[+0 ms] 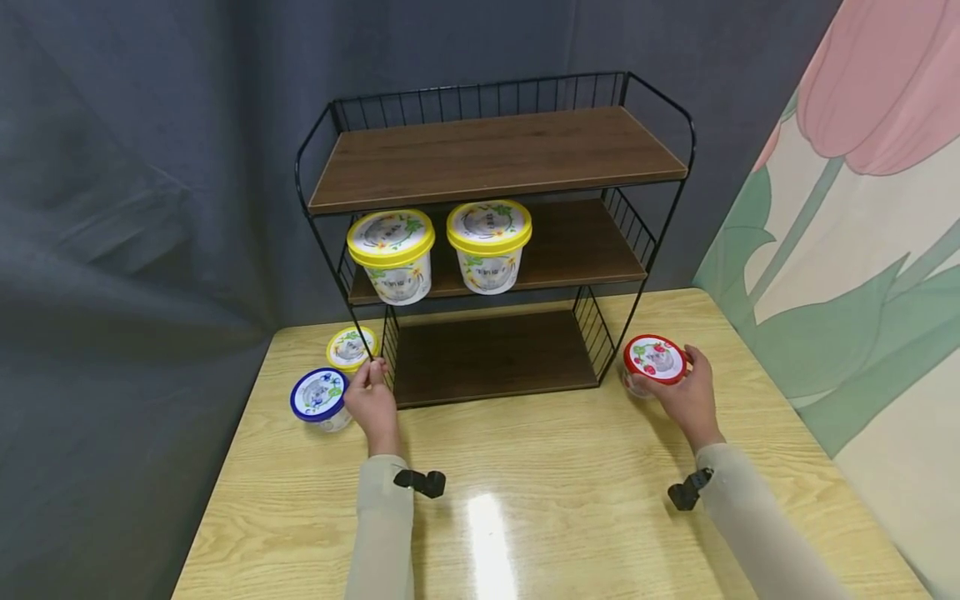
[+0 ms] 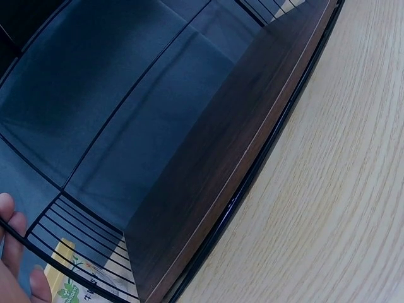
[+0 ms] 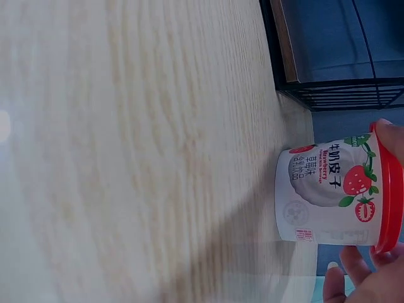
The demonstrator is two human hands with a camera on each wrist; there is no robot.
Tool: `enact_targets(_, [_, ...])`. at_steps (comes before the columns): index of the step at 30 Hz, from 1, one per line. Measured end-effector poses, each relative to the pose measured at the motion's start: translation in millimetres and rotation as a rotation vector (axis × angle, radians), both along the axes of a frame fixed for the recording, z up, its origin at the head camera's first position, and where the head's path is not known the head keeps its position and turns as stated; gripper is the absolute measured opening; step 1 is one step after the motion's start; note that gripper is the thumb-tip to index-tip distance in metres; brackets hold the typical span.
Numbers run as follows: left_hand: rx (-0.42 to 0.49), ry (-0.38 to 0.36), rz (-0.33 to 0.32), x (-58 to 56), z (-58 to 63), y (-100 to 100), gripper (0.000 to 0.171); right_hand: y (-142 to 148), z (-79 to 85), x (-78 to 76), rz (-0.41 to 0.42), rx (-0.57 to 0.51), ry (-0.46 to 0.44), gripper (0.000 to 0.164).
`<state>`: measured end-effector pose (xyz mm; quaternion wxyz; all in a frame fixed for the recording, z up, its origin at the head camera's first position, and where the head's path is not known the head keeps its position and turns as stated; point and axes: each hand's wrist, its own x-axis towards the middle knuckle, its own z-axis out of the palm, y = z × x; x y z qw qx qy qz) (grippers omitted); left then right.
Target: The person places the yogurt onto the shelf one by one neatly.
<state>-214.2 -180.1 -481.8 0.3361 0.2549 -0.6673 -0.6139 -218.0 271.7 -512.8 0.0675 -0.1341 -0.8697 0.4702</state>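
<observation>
A black wire rack with three dark brown wooden shelves stands on the table. My left hand pinches its front left post, low down; only some fingers show at the edge of the left wrist view. Beside that hand, to the left, are a blue-lidded tub and a yellow-lidded tub on the table. To the right of the rack, my right hand grips a red-lidded tub by its lid rim, thumb on one side and fingers on the other. Strawberries are printed on the red-lidded tub.
Two yellow-lidded tubs, one at the left and one near the middle, sit on the middle shelf. A dark curtain hangs behind and at left. A wall with painted tulips borders the table's right side.
</observation>
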Motion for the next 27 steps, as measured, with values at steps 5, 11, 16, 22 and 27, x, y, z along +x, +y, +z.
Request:
enact_targets(5, [0.002, 0.001, -0.010, 0.3, 1.4, 0, 0.018, 1, -5.2, 7.5, 0.009, 0.001, -0.003, 0.108])
enact_targets(11, [-0.001, -0.008, -0.010, 0.7, 0.7, 1, 0.018, 1, -8.0, 12.9, 0.020, -0.003, 0.009, 0.109])
enact_targets(16, [-0.002, -0.007, -0.008, 0.8, -0.6, 0, 0.018, 5, -11.7, 11.8, 0.037, -0.035, 0.007, 0.115])
enact_targets(22, [0.008, 0.003, -0.009, 0.3, -1.5, -1, 0.017, 14, -17.1, 9.3, 0.099, -0.122, -0.071, 0.120])
enact_targets(27, [0.000, 0.001, -0.006, -0.1, -1.3, 0, 0.016, 23, -20.1, 7.8, 0.159, -0.194, -0.102, 0.116])
